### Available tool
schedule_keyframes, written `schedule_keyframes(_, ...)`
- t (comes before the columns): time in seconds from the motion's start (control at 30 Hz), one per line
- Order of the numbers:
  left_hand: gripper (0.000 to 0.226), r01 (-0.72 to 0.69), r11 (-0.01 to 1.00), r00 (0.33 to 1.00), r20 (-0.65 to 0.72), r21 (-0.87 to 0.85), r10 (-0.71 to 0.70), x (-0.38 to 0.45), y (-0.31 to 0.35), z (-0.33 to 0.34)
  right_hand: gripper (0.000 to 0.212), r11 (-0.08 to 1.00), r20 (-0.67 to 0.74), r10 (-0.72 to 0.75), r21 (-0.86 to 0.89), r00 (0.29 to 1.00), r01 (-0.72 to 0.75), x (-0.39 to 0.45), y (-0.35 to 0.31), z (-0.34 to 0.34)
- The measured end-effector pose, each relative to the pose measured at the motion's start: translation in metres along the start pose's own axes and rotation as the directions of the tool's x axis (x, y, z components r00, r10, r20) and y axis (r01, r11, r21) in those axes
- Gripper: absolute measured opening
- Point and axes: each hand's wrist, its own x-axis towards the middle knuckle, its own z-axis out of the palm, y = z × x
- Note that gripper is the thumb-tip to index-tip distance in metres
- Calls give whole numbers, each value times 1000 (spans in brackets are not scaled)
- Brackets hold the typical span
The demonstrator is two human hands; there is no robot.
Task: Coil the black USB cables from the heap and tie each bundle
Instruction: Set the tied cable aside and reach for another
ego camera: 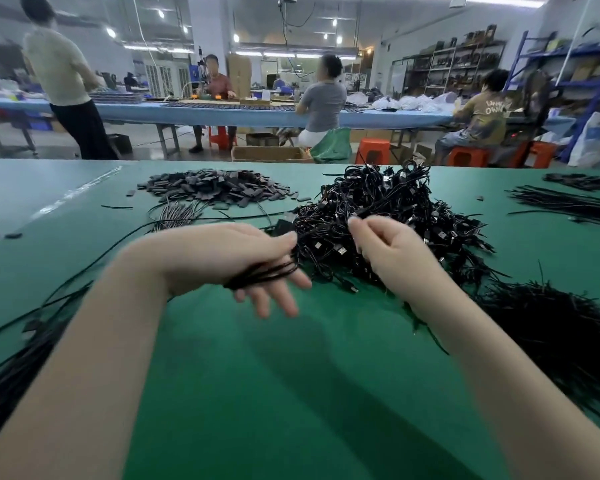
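Two bare forearms reaching in from the near edge over a green matte table top point(291, 393). Left hand point(229, 261) palm-down with fingers spread and blurred, a small coil of thin black cable point(267, 273) looped around them and a loose strand trailing off to the left across the green surface. Right hand point(385, 251) raised just beside, fingers curled, thumb and forefinger pinched together at the near edge of the heap; whether a strand sits in that pinch, hard to tell. Hands apart, a narrow gap between. At the near left edge, a blurred sheaf of long straight black wires point(18, 368); at the near right, a dark bristly mound of thin black ties point(561, 341). Directly behind the hands, the big tangled heap of black USB cables point(388, 216), silver plugs showing here and there. Further left, a flat pile of small dark grey rectangular pieces point(215, 188). Far right, more black strands laid in flat bundles point(561, 202). Beyond the table, a long blue workbench point(222, 114) with seated workers, orange plastic stools point(373, 150), and metal shelving point(454, 64) along the back wall.
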Motion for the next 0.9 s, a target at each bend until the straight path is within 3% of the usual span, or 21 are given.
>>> schedule_keyframes(0.03,52,28,998,993,-114,-64,-35,10,0,7,42,997,0,-72,40,997,72,-2,-11,-2)
schedule_keyframes(0.07,51,-8,972,969,-242,-235,-51,21,1,12,38,989,38,-134,72,990,131,-7,-22,0)
schedule_keyframes(0.13,52,-197,788,929,-369,-583,-41,32,3,14,31,979,197,-191,112,962,172,-19,-37,10)
schedule_keyframes(0.17,53,-284,683,917,-399,-673,-12,34,4,13,30,979,267,-184,138,946,151,-23,-40,16)
schedule_keyframes(0.23,51,-396,562,890,-455,-727,38,31,5,8,29,971,334,-157,223,929,84,-27,-40,25)
schedule_keyframes(0.4,39,-450,486,865,-501,-749,30,25,13,11,30,902,468,-153,426,870,-70,-24,-30,23)
schedule_keyframes(0.5,28,-448,395,885,-461,-802,67,25,16,16,28,959,497,-105,281,861,-45,-21,-23,20)
schedule_keyframes(0.57,24,-413,410,908,-404,-813,112,27,18,22,22,981,502,-39,182,864,-62,-18,-19,19)
schedule_keyframes(0.63,22,-365,432,931,-334,-825,148,28,18,28,20,935,441,48,295,896,-195,-13,-18,16)
schedule_keyframes(0.73,28,-334,481,942,-310,-811,131,30,17,31,28,660,407,144,639,902,-394,-7,-21,9)
schedule_keyframes(0.8,30,-331,582,931,-358,-743,73,32,17,33,28,724,369,153,589,917,-359,-8,-19,10)
schedule_keyframes(0.9,31,-293,836,869,-494,-464,31,37,13,37,25,847,292,160,450,943,-283,-11,-17,18)
